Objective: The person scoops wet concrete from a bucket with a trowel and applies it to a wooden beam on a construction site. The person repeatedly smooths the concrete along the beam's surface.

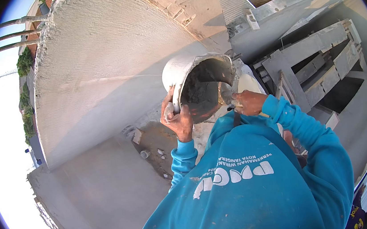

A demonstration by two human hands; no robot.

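My left hand [178,120] grips the near-left rim of a whitish, mortar-smeared bucket [173,70]. The bucket is tilted so that its mouth faces me. Grey wet mortar [198,96] coats the inside and lies along its lower side. At the right of the bucket's mouth, my right hand [251,102] is closed around a tool that looks like a trowel. A pale handle end [264,115] sticks out below the fist, and what seems to be its metal blade [224,92] points toward the mortar. The hand hides much of the tool. A cream-coloured object [247,82] shows just beyond my right hand.
Rendered walls [107,55] rise ahead and to the left, with bare rebar [20,32] at one end. A small cup [145,154] and rubble lie on the dusty floor [160,137]. Mortar-covered boards [317,46] form a frame at right. A person's dark printed garment [357,213] shows lower right.
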